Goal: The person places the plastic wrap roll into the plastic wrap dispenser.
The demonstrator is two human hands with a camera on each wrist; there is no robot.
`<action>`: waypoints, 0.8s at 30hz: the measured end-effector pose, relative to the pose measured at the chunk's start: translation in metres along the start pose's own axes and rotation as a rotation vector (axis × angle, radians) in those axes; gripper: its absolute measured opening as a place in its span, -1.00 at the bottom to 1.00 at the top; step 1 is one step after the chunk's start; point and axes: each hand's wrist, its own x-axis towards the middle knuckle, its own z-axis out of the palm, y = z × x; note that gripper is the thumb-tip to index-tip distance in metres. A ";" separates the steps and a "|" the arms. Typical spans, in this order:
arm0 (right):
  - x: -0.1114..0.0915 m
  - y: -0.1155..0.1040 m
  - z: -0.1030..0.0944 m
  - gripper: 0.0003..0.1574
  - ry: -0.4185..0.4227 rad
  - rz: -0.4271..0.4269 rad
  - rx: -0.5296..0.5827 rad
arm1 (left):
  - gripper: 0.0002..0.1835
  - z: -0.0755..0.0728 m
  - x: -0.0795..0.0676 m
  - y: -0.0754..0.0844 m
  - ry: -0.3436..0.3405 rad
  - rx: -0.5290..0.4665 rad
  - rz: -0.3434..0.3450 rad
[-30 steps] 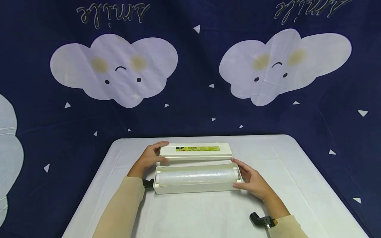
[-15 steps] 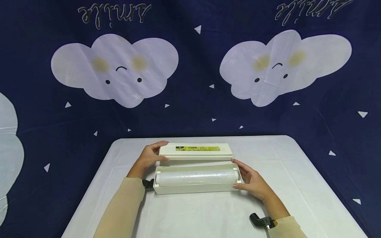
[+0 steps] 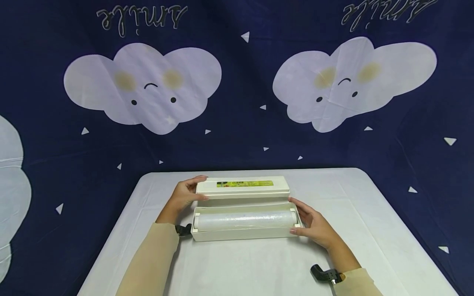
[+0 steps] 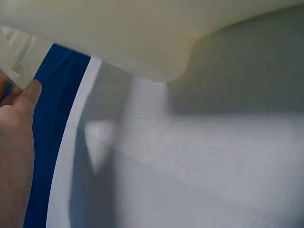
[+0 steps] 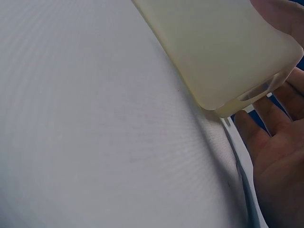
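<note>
My left hand [image 3: 181, 196] grips the left end of a long off-white lid [image 3: 242, 191], thumb on the near edge and fingers at the far one. A yellow-green printed label [image 3: 246, 183] runs along the lid's top. Just in front of it sits an open cling film box [image 3: 240, 235], with a clear, shiny roll of cling film [image 3: 244, 220] lying inside. My right hand [image 3: 314, 226] holds the box's right end between thumb and fingers. In the right wrist view, fingertips [image 5: 247, 123] reach round the box's end wall. The left wrist view shows the lid's corner [image 4: 16, 52] between thumb and fingers.
A white cloth [image 3: 240, 271] covers the table under the box. Behind it hangs a dark blue curtain [image 3: 244, 90] with printed clouds. Black camera mounts [image 3: 326, 274] sit on both wrists, the left one close to the box's left end.
The left hand has shifted the lid slightly left and away, so the gap between lid and box is a little wider. The right hand and the box have stayed put.
</note>
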 end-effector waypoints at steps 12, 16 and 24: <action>0.002 0.001 -0.007 -0.03 0.098 -0.120 0.029 | -0.14 -0.005 -0.005 0.006 -0.003 -0.029 0.062; 0.009 -0.002 -0.011 -0.17 0.249 -0.091 -0.015 | -0.16 -0.005 -0.006 0.007 -0.006 -0.028 0.081; 0.044 -0.008 -0.028 0.07 0.201 -0.073 -0.041 | -0.18 -0.005 -0.008 0.014 -0.020 -0.047 0.118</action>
